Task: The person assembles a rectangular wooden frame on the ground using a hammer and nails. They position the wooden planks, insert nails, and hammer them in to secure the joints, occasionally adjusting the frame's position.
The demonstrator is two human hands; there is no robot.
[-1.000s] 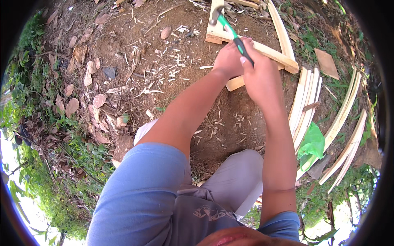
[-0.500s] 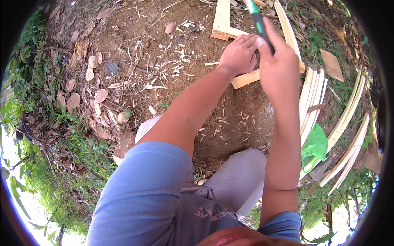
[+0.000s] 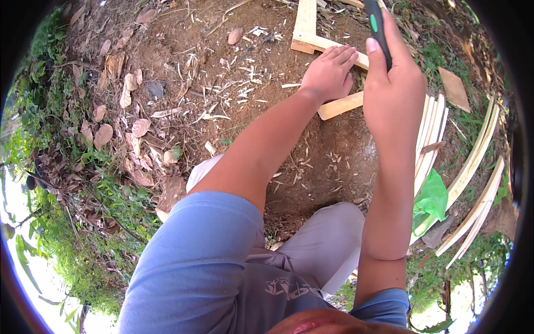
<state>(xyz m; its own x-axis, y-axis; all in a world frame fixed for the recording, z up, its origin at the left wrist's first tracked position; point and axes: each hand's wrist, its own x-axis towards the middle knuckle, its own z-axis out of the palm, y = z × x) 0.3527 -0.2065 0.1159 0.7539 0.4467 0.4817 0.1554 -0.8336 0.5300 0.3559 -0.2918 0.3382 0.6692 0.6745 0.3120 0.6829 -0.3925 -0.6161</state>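
My left hand [image 3: 328, 75] lies over one side of a pale wooden frame [image 3: 305, 28], fingers together across the strip and the thumb on its near side. Close below that hand, another wooden strip [image 3: 340, 106] shows, partly covered by my right arm and hand. My right hand [image 3: 394, 92] is wrapped round the black-and-green handle [image 3: 378, 34] of a tool, raised above the right part of the frame. The tool's far end is cut off by the top of the picture, so its kind cannot be made out.
Several long pale wooden strips [image 3: 429, 136] lie on the right, with a green plastic bag [image 3: 431, 197] against them. A flat brown piece [image 3: 454, 89] rests farther up. Wood shavings and dry leaves [image 3: 103, 135] litter the bare soil; green plants border the left.
My right hand has moved right and up with the tool, away from my left hand, uncovering more of the frame's strip. My left hand stays on the wood.
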